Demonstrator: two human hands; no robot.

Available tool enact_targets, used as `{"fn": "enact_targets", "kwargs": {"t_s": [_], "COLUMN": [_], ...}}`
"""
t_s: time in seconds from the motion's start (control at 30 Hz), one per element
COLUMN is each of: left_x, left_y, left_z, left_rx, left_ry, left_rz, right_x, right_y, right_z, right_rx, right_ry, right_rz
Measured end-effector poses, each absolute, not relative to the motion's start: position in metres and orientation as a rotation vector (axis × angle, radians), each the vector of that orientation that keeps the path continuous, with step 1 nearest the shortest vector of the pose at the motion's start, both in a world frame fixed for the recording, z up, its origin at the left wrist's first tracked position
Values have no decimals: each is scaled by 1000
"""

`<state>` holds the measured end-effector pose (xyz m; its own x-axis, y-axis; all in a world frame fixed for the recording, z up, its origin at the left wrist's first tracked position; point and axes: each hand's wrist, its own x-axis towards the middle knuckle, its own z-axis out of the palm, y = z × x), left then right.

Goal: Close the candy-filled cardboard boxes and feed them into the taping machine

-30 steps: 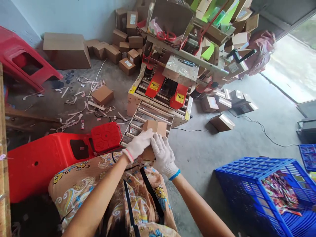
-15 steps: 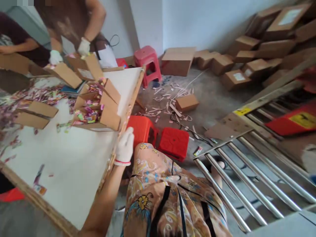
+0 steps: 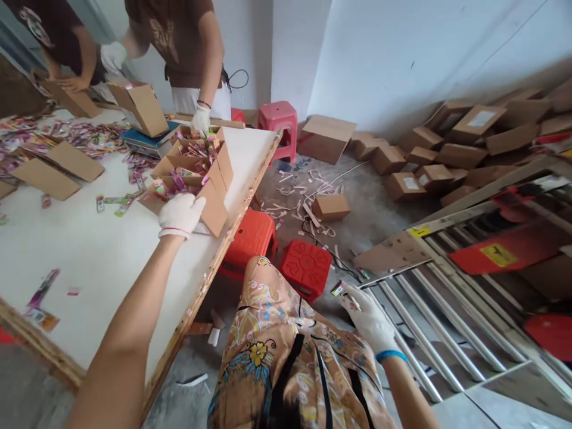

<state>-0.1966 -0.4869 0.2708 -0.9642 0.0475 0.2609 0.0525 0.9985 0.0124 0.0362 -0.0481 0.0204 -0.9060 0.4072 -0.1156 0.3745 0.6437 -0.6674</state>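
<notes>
While left hand (image 3: pixel 182 213) is at the near box (image 3: pixel 214 208) on the table (image 3: pixel 111 256), fingers partly curled, can't tell if gripping, right hand (image 3: pixel 370 320) is loosely spread beside the rollers (image 3: pixel 422 336), nothing visible in it.

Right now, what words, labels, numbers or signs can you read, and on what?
None is readable.
Yellow sign on the red guard: too blurred.
Yellow sticker on the machine frame: too small.
White labels on stacked boxes: too small.
Shirt prints: blurred.
Packets: too blurred.
</notes>
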Motion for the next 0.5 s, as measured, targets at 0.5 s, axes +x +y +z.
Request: {"fn": "enact_targets", "kwargs": {"t_s": [0.5], "left_x": [6], "left_y": [-483], "left_z": [202], "left_rx": [-425], "left_ry": [-2561], "left_rz": [-847], "right_x": [-15], "right_y": [-327], "right_z": [168], "right_rx": [699], "right_ry": [-2372], "right_rz": [1403]}}
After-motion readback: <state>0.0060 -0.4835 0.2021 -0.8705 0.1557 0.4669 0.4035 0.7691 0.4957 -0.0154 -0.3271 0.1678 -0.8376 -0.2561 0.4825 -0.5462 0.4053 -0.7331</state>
